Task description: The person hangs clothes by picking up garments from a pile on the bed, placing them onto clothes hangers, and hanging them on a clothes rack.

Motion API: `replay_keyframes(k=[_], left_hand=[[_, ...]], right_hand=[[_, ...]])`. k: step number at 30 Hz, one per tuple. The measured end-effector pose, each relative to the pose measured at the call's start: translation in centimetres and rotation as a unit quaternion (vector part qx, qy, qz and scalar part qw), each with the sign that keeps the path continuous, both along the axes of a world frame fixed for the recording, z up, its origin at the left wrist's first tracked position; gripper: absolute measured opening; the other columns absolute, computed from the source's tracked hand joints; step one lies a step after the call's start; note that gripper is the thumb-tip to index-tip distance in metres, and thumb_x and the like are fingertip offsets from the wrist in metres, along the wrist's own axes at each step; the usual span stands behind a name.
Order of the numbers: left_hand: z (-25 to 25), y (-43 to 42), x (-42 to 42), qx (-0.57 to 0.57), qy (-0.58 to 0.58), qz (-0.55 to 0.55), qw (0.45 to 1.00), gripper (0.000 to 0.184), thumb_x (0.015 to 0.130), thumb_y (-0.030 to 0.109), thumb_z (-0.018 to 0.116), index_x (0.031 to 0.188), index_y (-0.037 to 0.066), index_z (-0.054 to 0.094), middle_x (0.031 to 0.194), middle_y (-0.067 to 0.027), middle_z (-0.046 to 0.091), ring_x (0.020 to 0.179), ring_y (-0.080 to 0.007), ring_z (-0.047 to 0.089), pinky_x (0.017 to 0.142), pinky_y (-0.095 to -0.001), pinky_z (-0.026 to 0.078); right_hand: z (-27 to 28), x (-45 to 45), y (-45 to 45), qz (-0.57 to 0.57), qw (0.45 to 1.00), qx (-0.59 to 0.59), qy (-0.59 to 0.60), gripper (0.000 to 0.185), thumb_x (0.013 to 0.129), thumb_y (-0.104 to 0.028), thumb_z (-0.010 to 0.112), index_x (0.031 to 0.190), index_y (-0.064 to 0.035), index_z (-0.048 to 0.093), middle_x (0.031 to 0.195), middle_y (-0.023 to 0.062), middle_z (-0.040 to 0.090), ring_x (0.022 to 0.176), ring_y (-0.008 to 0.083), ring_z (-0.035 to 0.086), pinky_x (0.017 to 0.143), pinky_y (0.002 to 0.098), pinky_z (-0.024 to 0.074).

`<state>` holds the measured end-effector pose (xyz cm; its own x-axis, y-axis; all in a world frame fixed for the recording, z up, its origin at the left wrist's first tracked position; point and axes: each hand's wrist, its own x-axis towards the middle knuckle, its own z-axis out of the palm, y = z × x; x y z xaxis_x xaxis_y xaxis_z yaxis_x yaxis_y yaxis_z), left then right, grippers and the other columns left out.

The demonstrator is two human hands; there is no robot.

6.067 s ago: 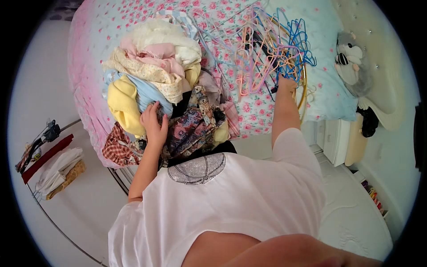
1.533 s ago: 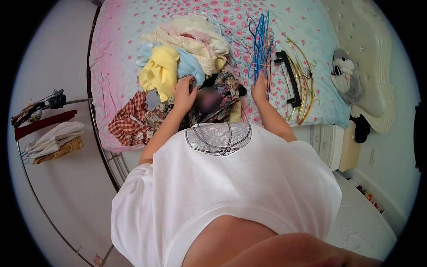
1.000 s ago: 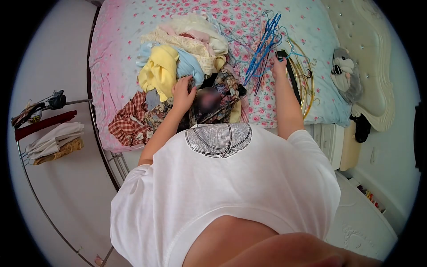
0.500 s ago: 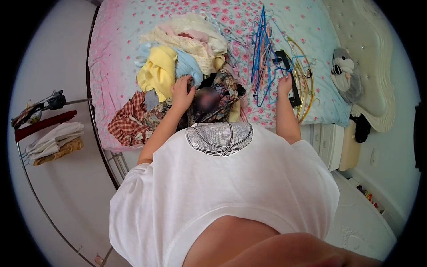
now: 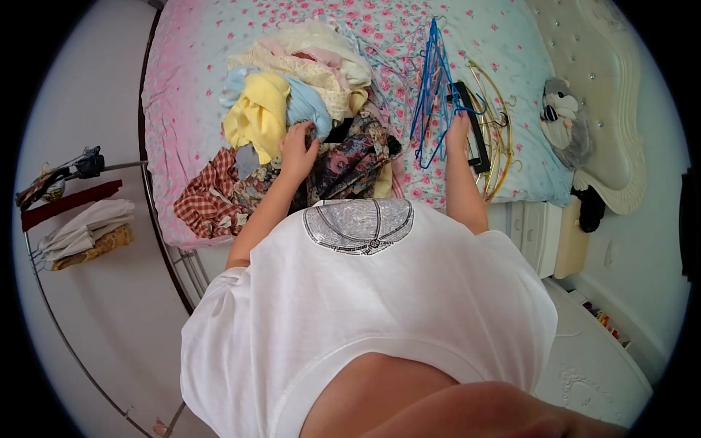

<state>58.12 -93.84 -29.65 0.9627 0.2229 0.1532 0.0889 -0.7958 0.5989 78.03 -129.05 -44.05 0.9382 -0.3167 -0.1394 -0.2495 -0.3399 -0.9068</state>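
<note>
My left hand (image 5: 298,151) rests on the clothes pile with its fingers curled round part of a dark floral garment (image 5: 347,164). Beside its fingertips lie a yellow garment (image 5: 257,109) and a light blue one (image 5: 308,109). My right hand (image 5: 458,133) is closed on a blue clothes hanger (image 5: 471,106), whose hook end points to the right. Just left of that hand is a bunch of blue hangers (image 5: 431,87). A black hanger (image 5: 478,142) lies to its right, near yellow curved hangers (image 5: 504,157).
The floral bedspread (image 5: 482,29) lies under everything. A red checked garment (image 5: 208,193) is at the pile's near left, cream and white clothes (image 5: 321,62) at the back. A plush toy (image 5: 566,120) leans by the headboard (image 5: 602,80). A clothes rack (image 5: 44,292) stands left.
My right hand has shifted a little left and forward with the blue hanger, away from the black hanger. The hanger bunch has shifted slightly. My left hand has hardly moved.
</note>
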Motion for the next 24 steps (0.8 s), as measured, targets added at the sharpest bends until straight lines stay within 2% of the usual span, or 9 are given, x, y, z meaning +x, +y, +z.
replay_keyframes(k=[2, 5, 8, 10, 11, 15, 19, 20, 24], left_hand=[[-0.2, 0.0, -0.1, 0.001, 0.0, 0.001, 1.0, 0.04, 0.074, 0.016, 0.057, 0.111, 0.007, 0.047, 0.105, -0.0098, 0.052, 0.102, -0.0265, 0.047, 0.088, -0.0381, 0.028], [0.1, -0.2, 0.0, -0.001, 0.006, 0.001, 1.0, 0.04, 0.074, 0.016, 0.057, 0.111, 0.007, 0.047, 0.105, -0.0097, 0.052, 0.102, -0.0263, 0.048, 0.088, -0.0379, 0.028], [0.7, -0.4, 0.2, -0.007, 0.012, 0.001, 1.0, 0.04, 0.073, 0.015, 0.056, 0.111, 0.007, 0.048, 0.105, -0.0094, 0.052, 0.102, -0.026, 0.048, 0.088, -0.0379, 0.028], [0.6, -0.4, 0.1, -0.006, 0.004, 0.002, 1.0, 0.04, 0.073, 0.016, 0.056, 0.111, 0.007, 0.048, 0.105, -0.0092, 0.052, 0.102, -0.0259, 0.048, 0.088, -0.0381, 0.028], [0.5, -0.3, 0.0, -0.009, 0.003, 0.001, 1.0, 0.039, 0.074, 0.016, 0.056, 0.111, 0.007, 0.048, 0.105, -0.0091, 0.052, 0.102, -0.0259, 0.048, 0.088, -0.0381, 0.028], [0.4, -0.2, -0.2, -0.01, -0.004, 0.005, 1.0, 0.039, 0.074, 0.017, 0.056, 0.111, 0.008, 0.048, 0.105, -0.0091, 0.052, 0.102, -0.0261, 0.048, 0.088, -0.0382, 0.028], [0.6, -0.2, -0.3, -0.012, -0.004, 0.006, 1.0, 0.04, 0.074, 0.017, 0.057, 0.111, 0.008, 0.047, 0.105, -0.0094, 0.052, 0.103, -0.0267, 0.047, 0.088, -0.0385, 0.028], [0.5, -0.2, -0.4, -0.009, -0.006, 0.006, 1.0, 0.04, 0.074, 0.017, 0.057, 0.111, 0.008, 0.047, 0.105, -0.0094, 0.052, 0.103, -0.0269, 0.047, 0.088, -0.0388, 0.028], [0.5, -0.2, -0.7, -0.005, -0.007, 0.009, 1.0, 0.04, 0.074, 0.018, 0.057, 0.111, 0.008, 0.047, 0.106, -0.0096, 0.052, 0.103, -0.0273, 0.047, 0.089, -0.0399, 0.027]], right_hand=[[-1.5, -0.4, 0.4, 0.02, 0.984, 0.173, -0.035, 0.05, 0.079, -0.022, 0.052, 0.118, 0.0059, 0.039, 0.111, 0.019, 0.048, 0.099, 0.0268, 0.049, 0.089, 0.0325, 0.0349], [4.2, -3.2, 3.4, -0.127, 0.973, -0.139, -0.137, 0.039, 0.075, -0.017, 0.056, 0.107, 0.0035, 0.045, 0.098, 0.0198, 0.051, 0.096, 0.0301, 0.048, 0.088, 0.0365, 0.0338], [6.9, -3.9, 4.2, -0.16, 0.908, -0.256, -0.289, 0.031, 0.07, -0.008, 0.058, 0.096, 0.0021, 0.046, 0.091, 0.0167, 0.048, 0.088, 0.0274, 0.048, 0.081, 0.0358, 0.0371], [8.0, -4.6, 4.7, 0.006, 0.989, -0.072, -0.132, 0.035, 0.068, -0.009, 0.059, 0.098, 0.0027, 0.044, 0.095, 0.0169, 0.046, 0.088, 0.0264, 0.048, 0.077, 0.0346, 0.0381], [8.3, -5.0, 5.0, 0.09, 0.995, 0.024, -0.048, 0.037, 0.067, -0.009, 0.059, 0.098, 0.003, 0.043, 0.097, 0.017, 0.044, 0.088, 0.026, 0.048, 0.075, 0.034, 0.0386], [4.0, -6.3, 8.3, 0.048, 0.972, -0.115, -0.197, 0.026, 0.071, -0.01, 0.06, 0.091, 0.0014, 0.049, 0.081, 0.0105, 0.054, 0.076, 0.0179, 0.056, 0.065, 0.0275, 0.0445], [5.4, -5.4, 9.4, 0.072, 0.997, -0.019, -0.015, 0.044, 0.079, -0.028, 0.057, 0.107, 0.0041, 0.045, 0.101, 0.0181, 0.054, 0.09, 0.0216, 0.055, 0.073, 0.03, 0.0439], [6.8, -5.1, 9.4, 0.097, 0.995, -0.011, 0.02, 0.047, 0.087, -0.033, 0.046, 0.113, 0.006, 0.041, 0.112, 0.0224, 0.049, 0.096, 0.0257, 0.054, 0.081, 0.0319, 0.0428], [4.8, -2.9, 9.5, 0.116, 0.984, 0.13, 0.037, 0.04, 0.094, -0.023, 0.029, 0.118, 0.007, 0.037, 0.115, 0.0241, 0.048, 0.108, 0.0313, 0.049, 0.092, 0.0356, 0.0396]])
